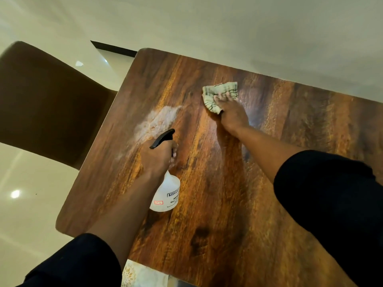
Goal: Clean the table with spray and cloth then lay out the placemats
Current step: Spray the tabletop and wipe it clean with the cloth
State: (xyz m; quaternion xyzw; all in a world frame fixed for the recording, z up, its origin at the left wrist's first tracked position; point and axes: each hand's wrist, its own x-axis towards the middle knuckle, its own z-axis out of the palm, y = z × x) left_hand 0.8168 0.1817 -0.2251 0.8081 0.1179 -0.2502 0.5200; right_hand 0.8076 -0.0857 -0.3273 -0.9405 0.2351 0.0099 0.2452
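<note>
My left hand grips the neck of a white spray bottle with a black trigger head, held above the wooden table, nozzle toward the far left corner. A pale mist patch hangs over the wood just beyond the nozzle. My right hand presses a crumpled beige cloth with dark stripes flat on the table farther back. A patterned placemat peeks in at the near edge, between my sleeves.
A brown upholstered chair stands at the table's left side. Pale glossy floor lies left of the table, and a light wall runs behind its far edge.
</note>
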